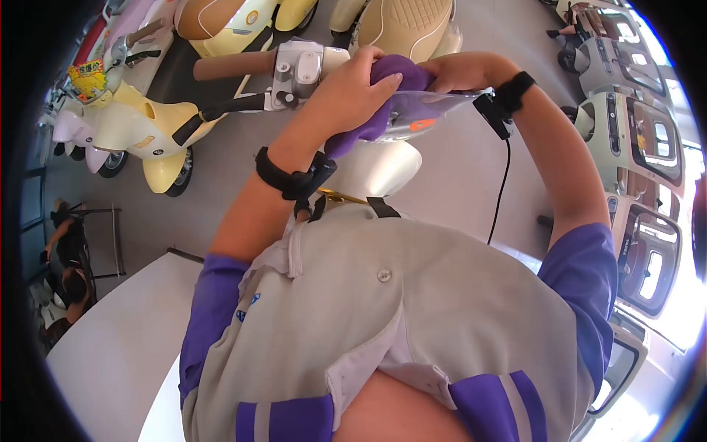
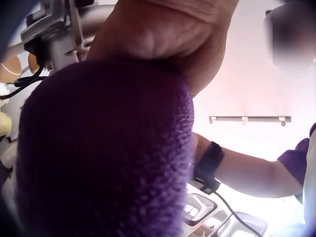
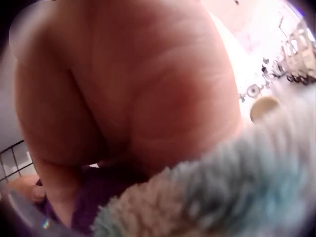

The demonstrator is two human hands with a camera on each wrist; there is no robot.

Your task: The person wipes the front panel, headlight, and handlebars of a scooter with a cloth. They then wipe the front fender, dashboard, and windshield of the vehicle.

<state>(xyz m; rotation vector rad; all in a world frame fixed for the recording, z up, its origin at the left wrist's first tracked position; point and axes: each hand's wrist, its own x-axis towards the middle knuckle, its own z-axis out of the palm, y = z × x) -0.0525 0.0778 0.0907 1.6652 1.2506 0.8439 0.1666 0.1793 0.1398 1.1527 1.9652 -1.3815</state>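
The left hand (image 1: 353,87), at upper centre of the frame, grips the purple cloth (image 1: 398,76) against the transparent panel (image 1: 434,104). The right hand (image 1: 468,71) meets the cloth's right end; its fingertips are hidden, so its grip cannot be determined. The handlebar grip (image 1: 234,66) lies at upper left. Caution: uneven pressure could flex the panel; grit in the cloth could scratch it. The right wrist camera (image 1: 491,116), close to the panel's right edge, could knock it. The hanging cable (image 1: 507,177) could snag if the arm swings.
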